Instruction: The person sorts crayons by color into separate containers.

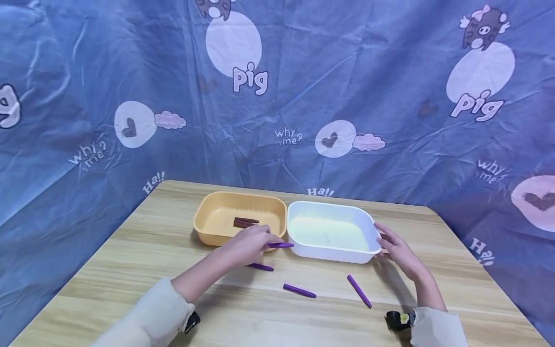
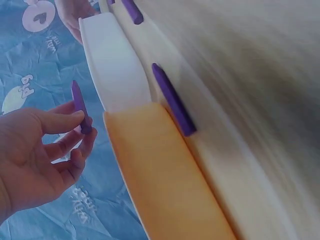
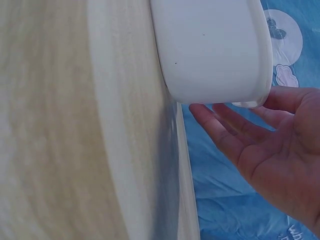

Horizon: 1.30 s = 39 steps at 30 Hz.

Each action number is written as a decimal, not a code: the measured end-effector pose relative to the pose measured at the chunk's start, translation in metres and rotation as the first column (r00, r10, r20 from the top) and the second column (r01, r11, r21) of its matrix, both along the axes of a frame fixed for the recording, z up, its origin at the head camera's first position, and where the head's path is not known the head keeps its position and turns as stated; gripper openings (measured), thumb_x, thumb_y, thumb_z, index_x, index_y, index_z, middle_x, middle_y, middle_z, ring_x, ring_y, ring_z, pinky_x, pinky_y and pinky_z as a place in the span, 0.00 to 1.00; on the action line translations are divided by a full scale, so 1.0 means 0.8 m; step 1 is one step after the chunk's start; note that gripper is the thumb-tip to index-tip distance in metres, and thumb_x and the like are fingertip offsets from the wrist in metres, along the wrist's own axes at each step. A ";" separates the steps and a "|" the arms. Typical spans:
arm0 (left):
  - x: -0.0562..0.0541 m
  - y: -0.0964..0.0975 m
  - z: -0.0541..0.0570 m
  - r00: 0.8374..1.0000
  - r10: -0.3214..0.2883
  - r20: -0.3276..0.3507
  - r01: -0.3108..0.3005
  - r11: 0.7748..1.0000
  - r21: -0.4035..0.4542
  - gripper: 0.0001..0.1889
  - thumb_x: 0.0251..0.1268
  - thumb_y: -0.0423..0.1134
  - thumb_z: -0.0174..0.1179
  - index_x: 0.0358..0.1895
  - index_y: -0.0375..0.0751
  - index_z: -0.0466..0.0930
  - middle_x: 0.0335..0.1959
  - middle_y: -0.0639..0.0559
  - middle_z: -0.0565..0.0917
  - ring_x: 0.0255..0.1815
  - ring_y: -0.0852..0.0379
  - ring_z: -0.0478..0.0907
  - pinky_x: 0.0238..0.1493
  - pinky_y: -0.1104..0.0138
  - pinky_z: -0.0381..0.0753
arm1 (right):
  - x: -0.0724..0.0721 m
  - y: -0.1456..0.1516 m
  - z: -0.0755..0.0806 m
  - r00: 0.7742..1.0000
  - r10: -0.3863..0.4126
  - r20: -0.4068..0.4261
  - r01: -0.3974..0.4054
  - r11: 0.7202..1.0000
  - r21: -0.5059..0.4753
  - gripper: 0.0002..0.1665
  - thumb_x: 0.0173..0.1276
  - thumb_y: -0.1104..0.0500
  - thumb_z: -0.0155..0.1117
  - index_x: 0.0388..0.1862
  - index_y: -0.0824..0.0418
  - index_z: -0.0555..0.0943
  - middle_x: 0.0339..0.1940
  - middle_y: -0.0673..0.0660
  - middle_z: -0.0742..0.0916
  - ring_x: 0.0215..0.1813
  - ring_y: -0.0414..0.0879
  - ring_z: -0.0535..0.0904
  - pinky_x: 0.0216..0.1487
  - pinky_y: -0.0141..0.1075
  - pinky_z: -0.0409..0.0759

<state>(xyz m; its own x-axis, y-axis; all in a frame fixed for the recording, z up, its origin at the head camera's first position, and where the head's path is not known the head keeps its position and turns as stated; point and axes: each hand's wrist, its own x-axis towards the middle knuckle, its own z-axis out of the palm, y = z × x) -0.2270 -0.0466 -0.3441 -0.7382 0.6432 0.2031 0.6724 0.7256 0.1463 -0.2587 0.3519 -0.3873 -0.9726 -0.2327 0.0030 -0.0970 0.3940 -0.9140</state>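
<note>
My left hand (image 1: 251,243) pinches a purple crayon (image 1: 281,245) between thumb and fingertips, tip pointing right toward the white bin (image 1: 331,253). In the left wrist view the other fingers bend loosely behind this crayon (image 2: 78,106). Below that hand stands an orange bin (image 1: 212,238) with a few brown crayons (image 1: 244,221) in it. My right hand (image 1: 401,253) is at the white bin's right end, its fairly straight fingers touching the wall and rim. In the right wrist view, fingertips (image 3: 197,110) lie right at the bin's end wall (image 3: 215,92).
Three purple crayons lie on the wooden table (image 1: 243,308) in front of the bins: one partly behind my left hand (image 1: 262,267), a middle crayon (image 1: 299,290) and a right crayon (image 1: 359,291). The bins stand side by side. A blue printed cloth (image 1: 277,106) hangs behind.
</note>
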 end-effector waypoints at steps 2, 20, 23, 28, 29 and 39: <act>-0.003 0.008 0.003 1.000 -0.001 0.005 0.001 1.000 0.002 0.18 0.54 0.32 0.63 0.49 0.54 0.83 0.25 0.58 0.72 0.25 0.60 0.67 0.25 0.70 0.67 | 0.000 0.001 -0.001 1.000 0.001 0.004 -0.001 1.000 -0.001 0.31 0.75 0.61 0.40 0.71 0.71 0.45 0.63 0.80 0.59 0.52 0.51 0.72 0.46 0.39 0.77; -0.056 0.090 0.033 0.999 0.031 0.018 -0.030 0.998 -0.055 0.23 0.58 0.26 0.56 0.53 0.54 0.80 0.33 0.55 0.76 0.30 0.60 0.69 0.24 0.74 0.68 | 0.002 0.007 -0.006 1.000 0.012 -0.005 -0.012 1.000 -0.023 0.33 0.76 0.59 0.40 0.70 0.73 0.44 0.63 0.81 0.58 0.47 0.36 0.73 0.45 0.36 0.77; -0.066 0.102 0.032 0.999 0.050 0.016 -0.049 0.996 -0.078 0.24 0.58 0.26 0.55 0.54 0.56 0.79 0.34 0.55 0.76 0.31 0.60 0.70 0.24 0.73 0.68 | 0.002 0.006 -0.006 1.000 0.012 -0.002 -0.012 0.999 -0.031 0.33 0.76 0.59 0.40 0.70 0.73 0.44 0.63 0.81 0.58 0.46 0.34 0.73 0.45 0.36 0.77; -0.082 0.116 0.027 0.996 0.086 0.009 -0.085 0.990 -0.112 0.25 0.58 0.25 0.53 0.54 0.58 0.79 0.38 0.55 0.78 0.31 0.59 0.70 0.25 0.71 0.68 | 0.000 0.004 -0.004 1.000 0.014 -0.004 -0.014 1.000 -0.025 0.32 0.76 0.59 0.40 0.71 0.72 0.44 0.63 0.80 0.58 0.47 0.39 0.73 0.45 0.36 0.77; -0.085 0.119 0.025 0.996 0.091 0.011 -0.089 0.989 -0.118 0.25 0.58 0.25 0.53 0.54 0.58 0.79 0.39 0.55 0.78 0.31 0.58 0.71 0.25 0.71 0.69 | 0.000 0.003 -0.004 1.000 0.013 -0.004 -0.013 1.000 -0.025 0.32 0.75 0.59 0.40 0.71 0.72 0.44 0.63 0.80 0.58 0.48 0.40 0.73 0.45 0.36 0.77; -0.117 0.143 -0.003 0.989 0.150 0.017 -0.145 0.976 -0.162 0.24 0.60 0.28 0.54 0.55 0.60 0.78 0.45 0.57 0.79 0.40 0.58 0.73 0.38 0.69 0.72 | 0.000 0.000 -0.004 1.000 0.009 -0.010 -0.010 1.000 -0.027 0.32 0.75 0.59 0.41 0.70 0.72 0.45 0.63 0.80 0.59 0.46 0.36 0.73 0.45 0.36 0.77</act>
